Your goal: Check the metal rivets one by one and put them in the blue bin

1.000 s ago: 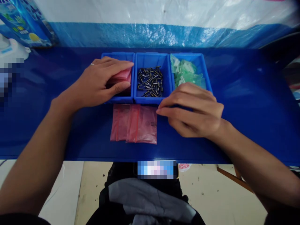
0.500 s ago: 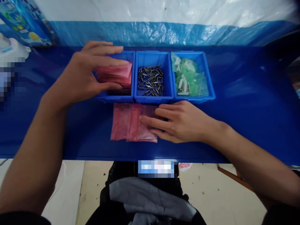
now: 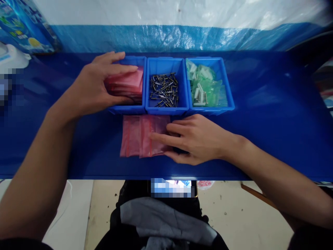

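Note:
My left hand (image 3: 95, 83) reaches over the left blue bin with its fingers apart. Its index finger rests on a stack of pink zip bags (image 3: 128, 80), and its thumb dips inside near the front wall. On the table in front of the bins lie overlapping pink zip bags (image 3: 134, 137), flat. The extended index finger of my right hand (image 3: 194, 140) touches them near a red zip line, and its other fingers are spread at their right end. The fingertips on the far side are partly hidden.
The middle blue bin (image 3: 167, 110) holds many pop rivets (image 3: 165, 90). Green bags (image 3: 210, 90) with white plugs and screws fill the right bin (image 3: 229, 88). A blue printed package (image 3: 28, 31) stands at the back left. The blue table's front edge (image 3: 104, 178) runs before my lap.
My right hand's fingers have spread wider over the bags. My left thumb sits a little lower in the bin. The view has shifted slightly, and the bins stay in place.

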Available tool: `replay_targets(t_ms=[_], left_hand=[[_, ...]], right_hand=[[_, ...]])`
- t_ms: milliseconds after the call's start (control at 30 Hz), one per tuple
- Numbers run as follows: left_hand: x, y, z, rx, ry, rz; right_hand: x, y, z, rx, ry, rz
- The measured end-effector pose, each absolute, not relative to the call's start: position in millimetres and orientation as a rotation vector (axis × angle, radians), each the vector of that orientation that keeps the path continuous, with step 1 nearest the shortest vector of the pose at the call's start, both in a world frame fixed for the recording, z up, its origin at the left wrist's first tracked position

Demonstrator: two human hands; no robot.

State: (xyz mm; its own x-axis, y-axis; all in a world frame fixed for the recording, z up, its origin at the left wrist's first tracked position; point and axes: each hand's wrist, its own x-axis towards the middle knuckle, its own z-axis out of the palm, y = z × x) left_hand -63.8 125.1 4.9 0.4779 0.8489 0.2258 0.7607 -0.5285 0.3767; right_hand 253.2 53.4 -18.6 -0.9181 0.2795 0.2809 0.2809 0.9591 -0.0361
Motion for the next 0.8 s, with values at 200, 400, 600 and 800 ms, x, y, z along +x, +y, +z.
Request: replay_targets(t_ms=[200, 400, 600, 800], left_hand=[[-63.3, 119.2, 14.1, 2.645, 1.207, 0.962], [-37.8, 100.1, 8.2, 2.98, 0.912, 1.076], [-21.5, 94.2, -3.9, 3.058, 0.707, 0.938], [-23.6, 94.9, 1.9, 3.054, 0.697, 0.962]], right_hand=[[262.6, 68.2, -9.0, -0.537, -2.526, -0.358], [275.8, 83.6, -8.0, -0.636, -2.54, -0.321], [275.6, 80.3, -6.7, -0.659, -2.516, -0.324], [262.0, 62.2, -2.3, -0.384, -2.557, -0.312]])
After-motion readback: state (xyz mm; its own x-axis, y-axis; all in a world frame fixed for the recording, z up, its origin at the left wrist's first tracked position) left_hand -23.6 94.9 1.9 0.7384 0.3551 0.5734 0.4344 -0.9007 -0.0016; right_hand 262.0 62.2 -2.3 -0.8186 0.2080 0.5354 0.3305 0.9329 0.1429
